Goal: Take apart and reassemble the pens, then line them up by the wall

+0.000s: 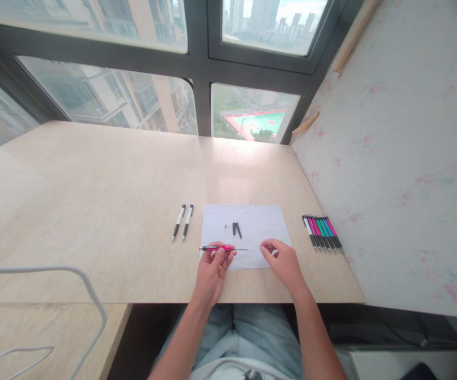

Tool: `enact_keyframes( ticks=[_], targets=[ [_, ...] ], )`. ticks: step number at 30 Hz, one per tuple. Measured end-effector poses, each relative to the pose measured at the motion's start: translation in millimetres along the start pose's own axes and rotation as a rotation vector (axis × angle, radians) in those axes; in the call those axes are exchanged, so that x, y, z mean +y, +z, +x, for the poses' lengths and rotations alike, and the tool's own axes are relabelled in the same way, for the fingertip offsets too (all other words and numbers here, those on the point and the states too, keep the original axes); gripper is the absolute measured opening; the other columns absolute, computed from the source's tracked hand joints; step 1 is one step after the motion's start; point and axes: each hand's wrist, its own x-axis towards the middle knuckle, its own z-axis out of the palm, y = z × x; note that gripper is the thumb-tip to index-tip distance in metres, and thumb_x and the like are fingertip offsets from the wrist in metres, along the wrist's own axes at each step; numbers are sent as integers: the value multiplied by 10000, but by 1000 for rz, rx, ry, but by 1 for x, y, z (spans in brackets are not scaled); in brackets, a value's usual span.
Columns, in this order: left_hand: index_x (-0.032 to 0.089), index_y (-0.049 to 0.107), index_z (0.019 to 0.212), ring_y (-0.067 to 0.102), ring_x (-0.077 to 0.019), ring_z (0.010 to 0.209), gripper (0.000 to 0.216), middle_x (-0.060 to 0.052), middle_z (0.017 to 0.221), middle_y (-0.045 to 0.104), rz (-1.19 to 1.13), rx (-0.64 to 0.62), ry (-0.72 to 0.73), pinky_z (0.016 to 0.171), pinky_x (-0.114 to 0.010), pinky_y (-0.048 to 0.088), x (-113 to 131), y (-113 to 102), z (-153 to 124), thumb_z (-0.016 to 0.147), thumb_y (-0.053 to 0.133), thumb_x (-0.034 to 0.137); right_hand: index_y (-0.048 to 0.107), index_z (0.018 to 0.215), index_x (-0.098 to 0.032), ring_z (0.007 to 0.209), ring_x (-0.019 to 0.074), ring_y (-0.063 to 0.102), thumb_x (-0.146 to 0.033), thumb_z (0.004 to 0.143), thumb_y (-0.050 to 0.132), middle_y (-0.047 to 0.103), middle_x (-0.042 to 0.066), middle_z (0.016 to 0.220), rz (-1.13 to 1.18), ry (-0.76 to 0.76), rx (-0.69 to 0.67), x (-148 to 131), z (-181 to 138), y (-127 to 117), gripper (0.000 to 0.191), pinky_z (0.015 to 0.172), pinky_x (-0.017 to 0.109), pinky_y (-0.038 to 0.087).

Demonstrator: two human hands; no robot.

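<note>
My left hand (211, 272) is closed round a pink pen barrel (225, 248), held level above the paper. A thin dark refill sticks out of the barrel's right end. To the right of its tip, a short gap away, my right hand (281, 259) has thumb and forefinger pinched together. Anything in that pinch is too small to make out. Under both hands lies a white sheet of paper (266, 224) with lines of writing near its top. On it rest two black grip sleeves (234, 228) and a tiny metallic tip piece (225, 226).
Left of the paper lie two white pens (187, 222) with black grips. A row of several coloured pens (323, 233) lies at the right, near the papered wall (402, 184). A white cable (81, 274) loops over the left front edge. Windows stand behind the tabletop (105, 211).
</note>
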Motion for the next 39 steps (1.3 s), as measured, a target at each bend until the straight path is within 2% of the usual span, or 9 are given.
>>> enact_keyframes(
  ticks=[6,11,16,19,24,29,31,34,39],
  targets=[
    [184,623,929,715,-152,816,268,-60,900,745,-4,-15,7,739,-222,550,0,-1,-1,730,780,270,671,830,-190,653,185,609,-312,819,536,697,56,766,-39,-27,220,0,34,40,181,642,314,485],
    [179,623,936,715,-161,813,261,-62,907,743,-6,-15,10,733,-242,554,0,-1,-1,738,772,263,691,893,-197,631,175,604,-300,815,549,703,52,794,-90,-23,152,-8,49,52,192,676,319,481],
    [175,616,945,712,-151,797,237,-66,910,742,7,-39,3,722,-232,546,-1,0,-2,766,748,258,698,885,-181,709,189,631,-356,889,491,714,61,819,80,50,111,-8,30,34,272,674,310,486],
    [169,621,927,709,-154,790,222,-69,903,742,45,-65,-1,729,-244,545,0,2,-4,770,743,265,701,900,-197,723,180,634,-364,921,470,711,48,824,163,13,-85,-18,14,17,285,623,279,477],
    [159,633,919,699,-146,752,231,-75,889,740,92,-91,12,724,-253,542,0,4,-6,762,747,282,697,822,-225,759,175,610,-258,879,545,686,24,791,-40,-192,-303,-35,-1,-7,166,651,276,461],
    [154,624,932,693,-130,724,251,-71,856,740,53,-23,19,682,-224,538,-1,2,-4,754,752,277,677,806,-215,758,170,614,-222,846,545,683,22,806,-118,-100,-391,-24,-10,-31,138,657,270,462],
    [156,619,946,694,-125,729,265,-70,859,741,24,9,19,677,-214,537,-1,1,-3,749,757,268,678,814,-208,749,170,619,-229,841,532,687,25,811,-120,-30,-377,-14,-13,-35,150,647,268,458],
    [160,615,951,695,-126,729,271,-71,862,741,15,5,11,665,-209,536,0,1,-3,744,761,256,677,790,-201,731,179,619,-247,835,518,690,30,785,-148,53,-273,-1,-12,-30,172,669,284,454],
    [161,605,955,696,-131,733,251,-72,870,741,30,-26,22,683,-222,537,-2,0,-2,768,741,261,681,770,-199,689,187,611,-274,813,531,696,38,775,-180,143,-29,1,8,5,173,697,306,452]
  ],
)
